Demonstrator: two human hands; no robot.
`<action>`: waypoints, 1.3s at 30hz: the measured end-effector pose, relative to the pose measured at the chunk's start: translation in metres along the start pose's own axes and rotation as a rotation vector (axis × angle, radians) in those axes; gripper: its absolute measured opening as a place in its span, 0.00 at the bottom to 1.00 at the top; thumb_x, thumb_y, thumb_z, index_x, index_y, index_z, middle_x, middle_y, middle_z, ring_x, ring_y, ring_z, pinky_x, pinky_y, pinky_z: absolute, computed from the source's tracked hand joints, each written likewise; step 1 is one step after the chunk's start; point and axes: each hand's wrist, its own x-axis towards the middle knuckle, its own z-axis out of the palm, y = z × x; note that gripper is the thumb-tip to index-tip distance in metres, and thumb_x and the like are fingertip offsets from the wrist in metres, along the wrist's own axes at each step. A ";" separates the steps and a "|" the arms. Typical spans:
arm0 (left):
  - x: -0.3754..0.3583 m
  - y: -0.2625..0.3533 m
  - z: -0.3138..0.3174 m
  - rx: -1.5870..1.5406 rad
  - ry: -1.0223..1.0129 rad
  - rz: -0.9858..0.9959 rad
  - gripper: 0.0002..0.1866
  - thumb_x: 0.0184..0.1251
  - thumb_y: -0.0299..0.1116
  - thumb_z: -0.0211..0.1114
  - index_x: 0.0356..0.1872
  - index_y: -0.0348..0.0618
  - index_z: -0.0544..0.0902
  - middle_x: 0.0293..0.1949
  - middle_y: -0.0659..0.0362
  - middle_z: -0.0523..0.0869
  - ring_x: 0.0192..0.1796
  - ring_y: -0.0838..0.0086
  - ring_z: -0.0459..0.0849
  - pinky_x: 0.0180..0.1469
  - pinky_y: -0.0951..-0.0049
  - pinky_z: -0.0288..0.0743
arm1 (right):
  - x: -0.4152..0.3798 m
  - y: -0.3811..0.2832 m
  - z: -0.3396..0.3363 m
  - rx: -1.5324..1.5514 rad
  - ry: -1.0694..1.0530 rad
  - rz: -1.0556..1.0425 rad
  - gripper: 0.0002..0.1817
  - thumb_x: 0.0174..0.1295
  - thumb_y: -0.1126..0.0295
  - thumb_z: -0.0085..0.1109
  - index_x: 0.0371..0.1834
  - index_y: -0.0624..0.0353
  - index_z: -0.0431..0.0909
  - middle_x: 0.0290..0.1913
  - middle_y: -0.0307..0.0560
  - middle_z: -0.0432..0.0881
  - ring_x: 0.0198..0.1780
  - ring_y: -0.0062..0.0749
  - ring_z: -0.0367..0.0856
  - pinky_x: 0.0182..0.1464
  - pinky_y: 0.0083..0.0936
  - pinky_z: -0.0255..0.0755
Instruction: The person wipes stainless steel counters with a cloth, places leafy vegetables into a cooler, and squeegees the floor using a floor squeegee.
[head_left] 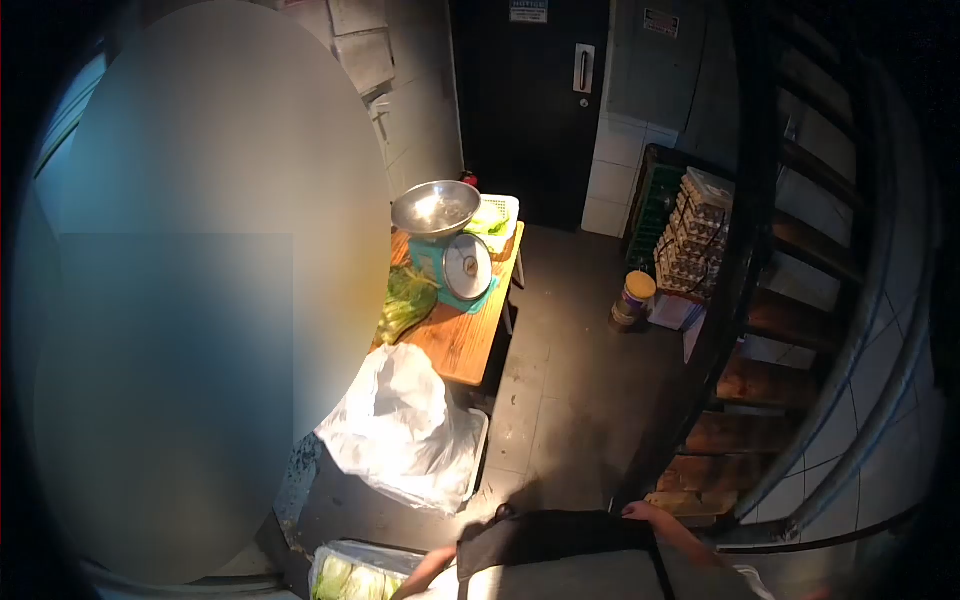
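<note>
Along the bottom edge, black and light grey cloth [560,535] lies in front of my body. My left hand [432,568] is at the cloth's left side, its fingers hidden, close to a plastic-lined tray [322,560] of pale green leafy vegetables [350,583]. At the cloth's right corner is my right hand [645,513], only partly seen; whether it grips anything I cannot tell. Ahead stands a wooden table [470,345] carrying a teal dial scale [467,268] with a metal bowl [437,208] on top. Green leafy vegetables [408,303] lie beside the scale.
A large white plastic bag [400,430] sits at the table's near end. Behind the scale is a light basket [500,213] with greens. Stacked egg trays [692,235] and a yellow-lidded jar [636,292] stand right, before wooden stairs [765,380]. A blurred oval covers the left; a black door [530,110] is behind.
</note>
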 end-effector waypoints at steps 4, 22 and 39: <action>0.106 0.228 -0.141 -0.111 0.184 0.207 0.16 0.60 0.39 0.55 0.43 0.38 0.76 0.37 0.43 0.80 0.39 0.54 0.78 0.43 0.63 0.72 | -0.033 -0.002 -0.059 0.368 0.336 0.156 0.15 0.53 0.62 0.57 0.38 0.60 0.80 0.36 0.52 0.82 0.37 0.40 0.80 0.42 0.35 0.73; 0.317 0.456 -0.373 -0.411 0.494 0.260 0.21 0.60 0.31 0.59 0.56 0.39 0.72 0.48 0.50 0.80 0.44 0.67 0.81 0.49 0.71 0.73 | 0.308 -0.136 -0.527 -0.172 0.274 -0.159 0.19 0.52 0.62 0.60 0.46 0.59 0.76 0.44 0.54 0.81 0.47 0.46 0.79 0.49 0.35 0.72; 0.581 0.516 -0.700 -0.148 1.471 -0.470 0.26 0.49 0.24 0.60 0.54 0.52 0.73 0.59 0.44 0.61 0.62 0.48 0.60 0.61 0.61 0.63 | 0.525 -0.429 -0.743 -0.009 -0.270 -0.660 0.15 0.60 0.72 0.55 0.50 0.54 0.77 0.44 0.43 0.77 0.46 0.27 0.73 0.52 0.25 0.67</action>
